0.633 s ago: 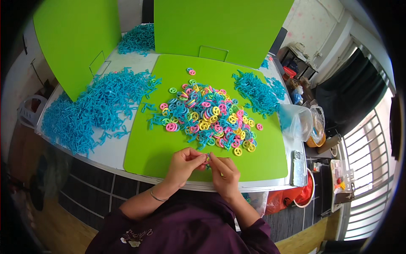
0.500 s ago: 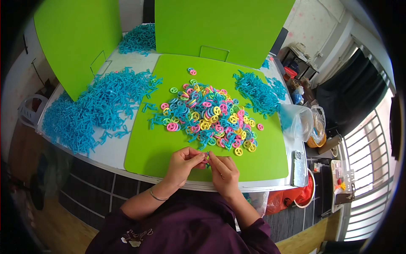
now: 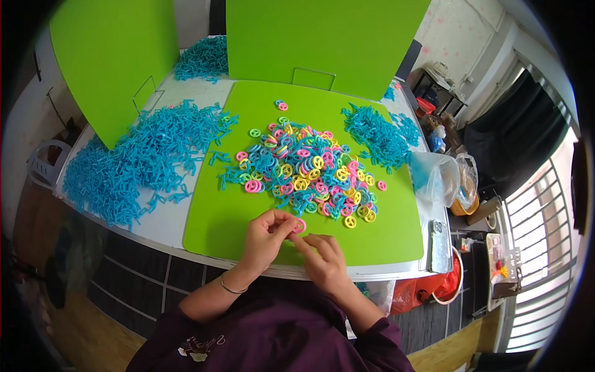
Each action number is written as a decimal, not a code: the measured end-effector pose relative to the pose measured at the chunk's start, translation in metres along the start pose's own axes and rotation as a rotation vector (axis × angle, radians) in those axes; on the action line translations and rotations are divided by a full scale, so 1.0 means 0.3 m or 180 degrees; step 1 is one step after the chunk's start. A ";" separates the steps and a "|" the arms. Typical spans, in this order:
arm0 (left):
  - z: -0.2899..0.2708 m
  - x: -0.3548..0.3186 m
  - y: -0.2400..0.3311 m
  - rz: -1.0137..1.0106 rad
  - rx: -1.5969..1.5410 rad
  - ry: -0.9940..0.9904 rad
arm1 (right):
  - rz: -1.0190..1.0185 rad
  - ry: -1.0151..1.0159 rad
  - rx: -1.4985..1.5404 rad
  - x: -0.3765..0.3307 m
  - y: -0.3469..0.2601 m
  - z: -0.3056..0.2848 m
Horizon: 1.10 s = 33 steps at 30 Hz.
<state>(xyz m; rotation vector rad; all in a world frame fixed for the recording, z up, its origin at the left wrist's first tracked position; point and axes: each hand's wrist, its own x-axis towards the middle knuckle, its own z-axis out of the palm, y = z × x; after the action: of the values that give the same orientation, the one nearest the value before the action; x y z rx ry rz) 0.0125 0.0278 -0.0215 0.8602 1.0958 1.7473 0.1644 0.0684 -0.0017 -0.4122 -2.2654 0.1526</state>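
Observation:
At the front edge of the green board, my left hand pinches a small pink plastic wheel between thumb and fingers. Close below the wheel is my right hand, fingers bent and the fingertips drawn together at the wheel's lower side. Whatever those fingertips grip is too small to make out. Beyond both hands lies a heap of small plastic wheels in pink, yellow, green and blue, with blue pieces mixed in.
Large piles of blue plastic pieces lie left, right and at the back. Upright green panels border the far side. A phone lies at the table's right corner, near a clear plastic bag.
My right hand has moved slightly down and toward me, its fingers curling more. The pink wheel, mostly covered before, now shows in my left hand's fingertips.

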 end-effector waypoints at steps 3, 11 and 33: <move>-0.006 -0.011 0.001 -0.0400 -0.0311 0.0148 | 0.0931 0.0601 0.0724 -0.018 0.019 0.011; 0.001 -0.014 0.003 -0.0145 -0.0099 -0.0148 | 0.2590 0.0769 0.2421 -0.012 0.039 0.031; -0.016 -0.023 0.005 -0.0561 -0.0460 -0.0219 | 0.0837 0.0378 0.0715 0.011 0.027 0.014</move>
<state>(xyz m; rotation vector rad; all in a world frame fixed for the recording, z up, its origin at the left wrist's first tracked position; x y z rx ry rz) 0.0104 0.0198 -0.0227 0.7079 0.9578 1.6171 0.1613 0.0773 -0.0042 -0.5812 -2.0430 0.4993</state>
